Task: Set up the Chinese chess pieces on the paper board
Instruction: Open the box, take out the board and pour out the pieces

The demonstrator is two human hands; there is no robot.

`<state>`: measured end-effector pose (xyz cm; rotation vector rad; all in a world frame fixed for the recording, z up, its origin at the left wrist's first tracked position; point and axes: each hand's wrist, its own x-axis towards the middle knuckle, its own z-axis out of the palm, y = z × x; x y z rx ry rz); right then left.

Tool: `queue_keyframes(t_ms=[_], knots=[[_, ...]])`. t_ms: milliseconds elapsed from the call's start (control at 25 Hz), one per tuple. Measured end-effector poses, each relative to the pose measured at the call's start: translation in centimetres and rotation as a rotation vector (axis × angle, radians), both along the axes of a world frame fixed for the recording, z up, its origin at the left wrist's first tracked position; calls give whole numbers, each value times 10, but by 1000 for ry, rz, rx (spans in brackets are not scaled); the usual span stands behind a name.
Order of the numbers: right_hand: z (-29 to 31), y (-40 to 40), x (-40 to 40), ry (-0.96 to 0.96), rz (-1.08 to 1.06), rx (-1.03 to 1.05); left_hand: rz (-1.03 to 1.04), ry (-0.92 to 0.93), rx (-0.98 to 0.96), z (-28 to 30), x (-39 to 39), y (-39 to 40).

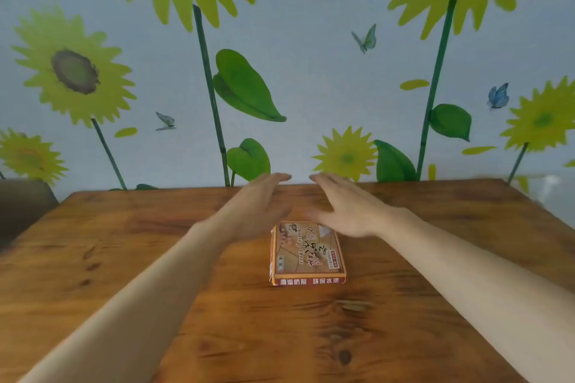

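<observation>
The fingertips of both hands point toward 12 o'clock, almost meeting just before the far edge of the wooden table (124,258). The left hand (258,205) has its fingers straight and pressed together, palm turned inward, holding nothing. The right hand (345,208) is flat, palm down, fingers straight and close together with the thumb spread toward 9 o'clock; it too holds nothing. Both hands are blurred, so finer finger detail is lost. Bare forearms run back from them toward 7 and 5 o'clock and are cut off by the bottom corners.

The Chinese chess box (308,253) lies flat and closed at the table's centre, just at 6 o'clock of the hands. Its far edge is hidden under both hands; whether they touch it cannot be told.

Behind the table stands a sunflower-patterned wall (311,71).
</observation>
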<state>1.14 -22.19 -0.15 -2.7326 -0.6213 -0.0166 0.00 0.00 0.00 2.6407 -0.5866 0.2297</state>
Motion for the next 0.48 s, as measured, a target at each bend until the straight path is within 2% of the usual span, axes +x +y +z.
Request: queue_keyframes(t_ms=[240, 480], knots=[[-63, -26, -43, 71, 77, 110, -51, 53, -151, -90, -50, 7], [-99, -24, -46, 64, 81, 131, -63, 79, -79, -104, -51, 8]])
